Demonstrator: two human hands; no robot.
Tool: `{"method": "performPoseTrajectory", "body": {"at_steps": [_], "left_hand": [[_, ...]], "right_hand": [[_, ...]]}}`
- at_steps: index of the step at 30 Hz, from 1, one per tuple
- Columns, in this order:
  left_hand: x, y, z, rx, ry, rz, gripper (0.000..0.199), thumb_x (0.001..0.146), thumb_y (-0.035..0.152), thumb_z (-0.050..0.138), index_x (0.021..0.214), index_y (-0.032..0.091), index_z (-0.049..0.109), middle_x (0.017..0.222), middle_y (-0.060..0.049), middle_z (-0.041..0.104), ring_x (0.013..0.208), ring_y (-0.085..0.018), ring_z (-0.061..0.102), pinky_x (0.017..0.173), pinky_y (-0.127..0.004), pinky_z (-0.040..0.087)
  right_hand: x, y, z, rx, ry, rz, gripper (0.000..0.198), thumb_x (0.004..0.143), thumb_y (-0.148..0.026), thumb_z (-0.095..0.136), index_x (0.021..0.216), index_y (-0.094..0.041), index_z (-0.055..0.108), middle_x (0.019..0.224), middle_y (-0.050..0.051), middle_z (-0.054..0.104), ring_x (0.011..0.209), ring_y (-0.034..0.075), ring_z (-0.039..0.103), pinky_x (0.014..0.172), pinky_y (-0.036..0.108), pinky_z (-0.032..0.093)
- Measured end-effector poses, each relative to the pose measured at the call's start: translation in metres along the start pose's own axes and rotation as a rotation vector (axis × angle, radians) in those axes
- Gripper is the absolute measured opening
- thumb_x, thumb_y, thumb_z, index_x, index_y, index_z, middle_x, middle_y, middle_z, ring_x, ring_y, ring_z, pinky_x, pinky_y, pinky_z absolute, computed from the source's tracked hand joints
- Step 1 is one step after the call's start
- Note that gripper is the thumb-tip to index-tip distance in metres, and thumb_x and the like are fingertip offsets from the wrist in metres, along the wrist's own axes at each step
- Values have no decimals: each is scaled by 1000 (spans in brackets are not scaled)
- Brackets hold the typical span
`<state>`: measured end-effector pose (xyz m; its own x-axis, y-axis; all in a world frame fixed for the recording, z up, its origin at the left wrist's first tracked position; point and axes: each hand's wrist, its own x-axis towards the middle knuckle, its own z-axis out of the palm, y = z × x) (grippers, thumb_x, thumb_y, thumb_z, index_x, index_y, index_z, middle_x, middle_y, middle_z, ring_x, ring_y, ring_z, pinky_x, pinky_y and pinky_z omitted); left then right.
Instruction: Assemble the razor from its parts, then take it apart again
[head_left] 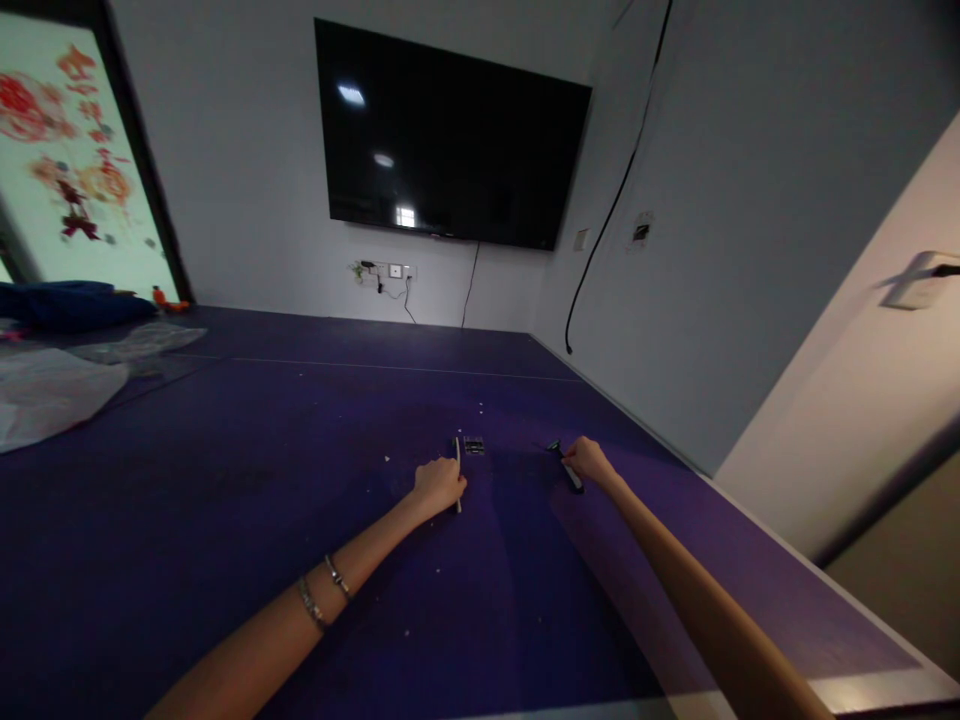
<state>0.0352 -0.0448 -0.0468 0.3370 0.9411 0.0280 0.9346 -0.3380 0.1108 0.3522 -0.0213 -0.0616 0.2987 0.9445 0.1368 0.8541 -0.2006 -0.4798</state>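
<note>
Left hand (440,486): My fingers were closed around a slim, pale-edged tool (458,453), which showed above and below my fist; bracelets (337,577) circled that arm.
Right hand (589,461): Well apart from the left, it gripped a razor-shaped tool (573,475), black and grey, slanting down to the right.
Between the hands: A small dark piece (474,446) lay on the purple surface (300,460), just right of the slim tool's upper end.
Scattered bits: White specks (387,459) dotted the surface around my left hand and beyond.
Far left: A white bag (56,395), clear plastic (157,340) and a dark blue cloth (71,303) lay bunched.
Wall ahead: A black screen (457,140) hung above sockets (395,271) and thin wires (470,287).
Right side: A loose black cable (616,195) dangled beyond my right hand.
</note>
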Motion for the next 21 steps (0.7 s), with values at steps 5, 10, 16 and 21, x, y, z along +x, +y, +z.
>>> {"method": "performPoseTrajectory", "body": {"at_steps": [5,10,16,21], "left_hand": [[-5,2,-6,-11,-7,-14,31,83,28,40,93,14,65,97,-13,67,91,-25,63,76,-34,49],[-10,2,-13,-22,31,-28,32,85,29,37,92,15,65,96,-12,67,91,-24,63,76,-32,48],[-15,19,-21,-29,98,16,34,87,32,35,94,16,65,94,-11,67,89,-24,64,76,-33,48],[-19,32,-21,-31,138,68,33,87,30,35,99,16,62,95,-12,67,89,-25,63,75,-35,48]], "right_hand": [[-6,-2,-3,-39,69,-28,9,56,-13,63,49,-17,65,46,5,60,58,19,63,53,21,41],[-18,-27,4,48,120,-110,14,67,-17,58,69,-17,72,72,10,70,75,21,65,62,23,45],[-49,-100,40,827,-131,2,25,65,-24,69,87,-13,68,71,6,68,60,15,62,53,24,51],[-73,-140,48,1240,-436,93,23,66,-29,70,84,-15,66,72,4,67,58,10,61,55,22,50]]}}
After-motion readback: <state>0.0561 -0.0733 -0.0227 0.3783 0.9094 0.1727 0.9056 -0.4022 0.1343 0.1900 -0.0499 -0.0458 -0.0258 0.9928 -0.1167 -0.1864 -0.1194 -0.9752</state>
